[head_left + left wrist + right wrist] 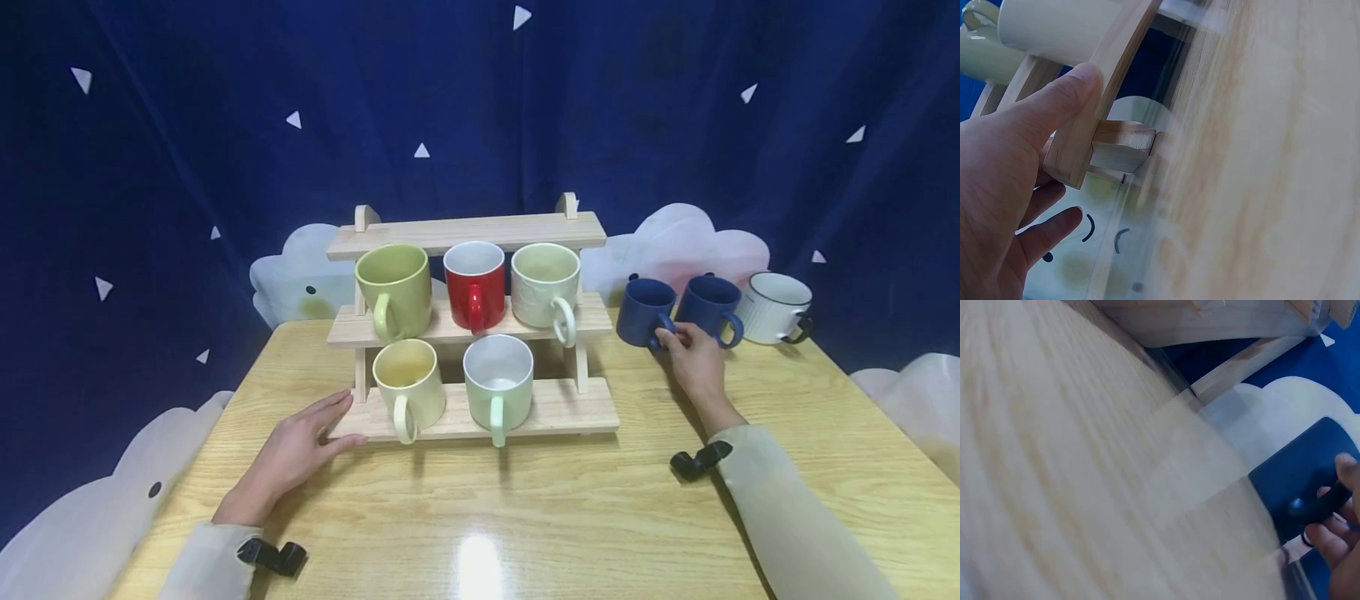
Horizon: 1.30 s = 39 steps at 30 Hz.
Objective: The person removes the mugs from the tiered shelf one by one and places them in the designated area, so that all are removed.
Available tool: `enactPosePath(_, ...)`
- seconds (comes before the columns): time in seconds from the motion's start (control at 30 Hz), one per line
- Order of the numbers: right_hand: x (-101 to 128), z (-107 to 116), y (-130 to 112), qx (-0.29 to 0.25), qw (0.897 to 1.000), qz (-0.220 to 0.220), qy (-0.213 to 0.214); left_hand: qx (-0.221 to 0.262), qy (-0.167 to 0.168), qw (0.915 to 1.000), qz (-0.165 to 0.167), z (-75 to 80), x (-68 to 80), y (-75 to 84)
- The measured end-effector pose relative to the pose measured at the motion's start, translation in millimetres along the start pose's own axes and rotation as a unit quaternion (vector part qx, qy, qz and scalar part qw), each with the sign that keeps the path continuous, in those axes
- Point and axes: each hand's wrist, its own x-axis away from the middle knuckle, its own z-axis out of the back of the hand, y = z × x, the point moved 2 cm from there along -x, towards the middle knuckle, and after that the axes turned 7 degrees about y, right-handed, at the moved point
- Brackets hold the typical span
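My right hand pinches the handle of a dark blue mug, which stands upright on the table to the right of the rack. In the right wrist view, the thumb and fingers close around that blue mug's handle. At the left end of a three-tier wooden rack, my left hand grips the lowest board. The left wrist view has the thumb on the board's face and fingers behind it. Yellow and mint mugs sit on that board.
Olive, red and pale green mugs occupy the middle board. Beyond the held mug are another blue mug and a white mug with black handle, near the table's right edge. A blue curtain hangs behind.
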Motion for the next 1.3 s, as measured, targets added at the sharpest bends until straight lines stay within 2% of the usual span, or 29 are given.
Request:
enactPosePath(0.13, 1.8, -2.9, 5.1, -0.011, 1.000, -0.009, 0.000, 0.001, -0.004, 1.0000, 0.004, -0.9, -0.2, -0.2)
enactPosePath(0.57, 3.0, -7.4, 7.4, -0.035, 0.999, 0.026, -0.005, -0.002, -0.003, 1.0000, 0.004, 0.2, 0.2, 0.4)
enactPosePath(0.9, 3.9, -3.3, 5.6, -0.032, 0.999, 0.014, -0.008, 0.000, 0.003, 1.0000, -0.002, -0.8, 0.2, 0.6)
enactPosePath(1.1, 2.2, 1.5, 0.9, -0.039, 0.999, 0.027, 0.017, -0.002, 0.006, 1.0000, -0.003, -0.7, 1.1, 1.2)
enactPosePath(1.3, -1.6, 12.5, -12.5, -0.021, 0.998, 0.039, 0.036, -0.002, 0.001, 1.0000, 0.002, -0.6, 1.1, 0.9)
